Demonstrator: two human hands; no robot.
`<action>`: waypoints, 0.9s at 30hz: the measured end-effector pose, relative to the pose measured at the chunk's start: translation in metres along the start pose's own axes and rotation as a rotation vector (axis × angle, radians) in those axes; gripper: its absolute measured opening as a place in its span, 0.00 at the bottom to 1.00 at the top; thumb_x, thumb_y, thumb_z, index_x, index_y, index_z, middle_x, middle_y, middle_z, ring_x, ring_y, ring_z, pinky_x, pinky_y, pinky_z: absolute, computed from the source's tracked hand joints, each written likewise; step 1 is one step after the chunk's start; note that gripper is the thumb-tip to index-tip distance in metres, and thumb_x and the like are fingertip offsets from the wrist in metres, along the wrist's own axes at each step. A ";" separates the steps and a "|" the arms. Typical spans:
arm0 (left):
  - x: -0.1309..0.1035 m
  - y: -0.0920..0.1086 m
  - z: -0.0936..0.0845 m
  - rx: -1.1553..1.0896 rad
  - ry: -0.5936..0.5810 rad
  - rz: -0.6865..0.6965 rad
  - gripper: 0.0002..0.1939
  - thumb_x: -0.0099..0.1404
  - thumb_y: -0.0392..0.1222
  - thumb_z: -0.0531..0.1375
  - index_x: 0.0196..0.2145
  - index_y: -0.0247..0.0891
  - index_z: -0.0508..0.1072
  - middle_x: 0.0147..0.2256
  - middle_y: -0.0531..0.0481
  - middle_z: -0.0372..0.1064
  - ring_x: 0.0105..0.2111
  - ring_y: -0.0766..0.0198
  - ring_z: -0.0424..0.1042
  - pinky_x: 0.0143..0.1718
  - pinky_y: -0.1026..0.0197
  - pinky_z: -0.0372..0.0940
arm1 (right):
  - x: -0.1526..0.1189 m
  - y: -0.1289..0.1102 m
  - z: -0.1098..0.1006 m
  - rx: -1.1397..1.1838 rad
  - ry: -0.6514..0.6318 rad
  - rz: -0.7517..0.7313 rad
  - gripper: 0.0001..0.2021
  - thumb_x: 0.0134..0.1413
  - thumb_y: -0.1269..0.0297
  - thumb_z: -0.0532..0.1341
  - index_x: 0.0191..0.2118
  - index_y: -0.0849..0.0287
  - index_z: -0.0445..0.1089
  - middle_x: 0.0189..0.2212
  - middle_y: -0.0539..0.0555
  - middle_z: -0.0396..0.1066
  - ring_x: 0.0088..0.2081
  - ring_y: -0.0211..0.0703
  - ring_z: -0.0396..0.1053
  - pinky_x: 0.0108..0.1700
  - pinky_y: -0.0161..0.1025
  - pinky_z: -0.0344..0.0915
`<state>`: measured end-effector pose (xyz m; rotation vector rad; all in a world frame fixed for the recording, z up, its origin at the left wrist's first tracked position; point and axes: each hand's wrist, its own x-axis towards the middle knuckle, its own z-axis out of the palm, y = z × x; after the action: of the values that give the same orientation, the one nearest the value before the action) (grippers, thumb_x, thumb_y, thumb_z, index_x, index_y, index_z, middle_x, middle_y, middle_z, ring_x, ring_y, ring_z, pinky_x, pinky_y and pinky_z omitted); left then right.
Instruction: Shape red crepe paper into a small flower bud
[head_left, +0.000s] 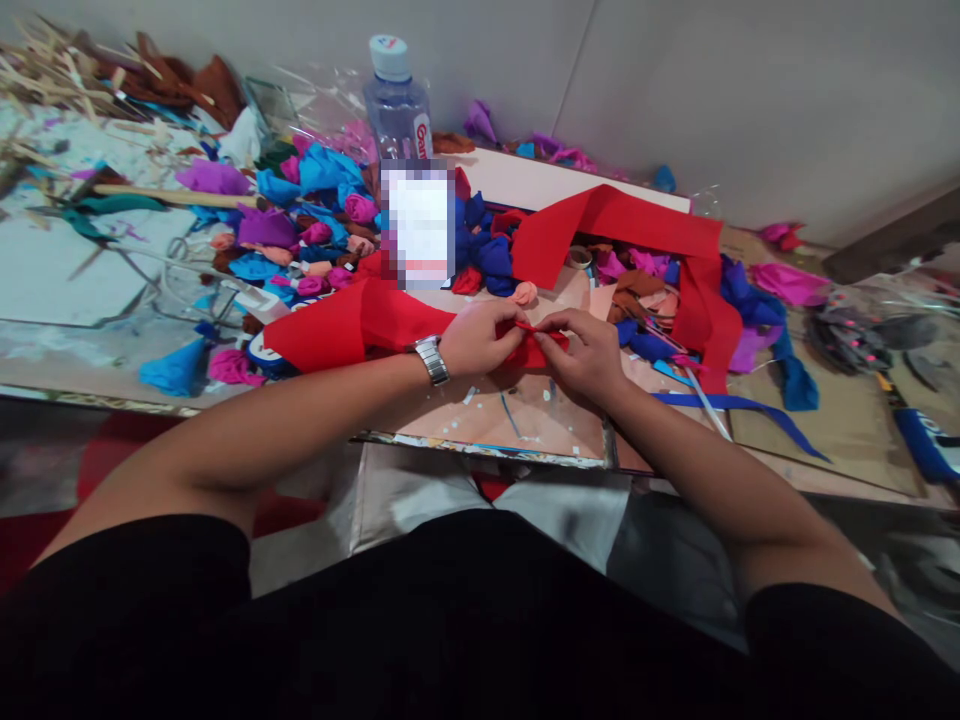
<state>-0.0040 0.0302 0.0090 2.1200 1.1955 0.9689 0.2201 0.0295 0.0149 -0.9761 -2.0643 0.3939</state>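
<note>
Near the front of the table, my left hand (478, 340) and my right hand (589, 358) pinch the edge of a red crepe paper strip (405, 318) between thumbs and forefingers. The two hands are close together, with a small folded part of the strip showing between the fingertips. One length of the strip runs out to the left behind my left wrist, which wears a metal watch (431, 360). Just beyond my fingertips lies a small peach paper rosette (524, 293). Another broad red strip (622, 225) loops across the table behind my right hand.
Many crumpled paper pieces in blue, purple and pink cover the table's back. A capped bottle (397, 110) stands there, behind a blurred-out upright object (421, 225). Wooden sticks (60, 75) pile up at far left, near green-handled scissors (97, 215). A blue strip (750, 403) lies at right.
</note>
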 end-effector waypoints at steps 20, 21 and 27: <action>0.000 0.005 -0.002 -0.031 0.025 -0.015 0.14 0.70 0.48 0.59 0.35 0.37 0.80 0.34 0.47 0.80 0.34 0.59 0.74 0.37 0.56 0.64 | 0.000 0.001 0.000 -0.067 0.026 -0.101 0.04 0.66 0.60 0.68 0.40 0.51 0.81 0.38 0.52 0.86 0.41 0.51 0.82 0.49 0.51 0.75; 0.000 0.005 -0.002 -0.032 0.025 -0.013 0.15 0.71 0.49 0.59 0.36 0.38 0.81 0.34 0.47 0.80 0.35 0.59 0.74 0.38 0.56 0.65 | 0.000 0.001 0.000 -0.075 0.027 -0.100 0.04 0.66 0.60 0.68 0.40 0.51 0.81 0.38 0.53 0.86 0.41 0.52 0.82 0.49 0.51 0.75; 0.000 0.004 -0.002 0.001 0.053 -0.003 0.17 0.73 0.52 0.59 0.38 0.38 0.82 0.37 0.45 0.81 0.37 0.58 0.76 0.40 0.55 0.66 | 0.000 0.004 0.001 -0.100 0.046 -0.096 0.05 0.68 0.59 0.67 0.42 0.51 0.80 0.39 0.53 0.85 0.42 0.52 0.81 0.50 0.51 0.74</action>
<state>-0.0030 0.0281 0.0131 2.1048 1.2246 1.0290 0.2210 0.0323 0.0120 -0.9312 -2.0962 0.2181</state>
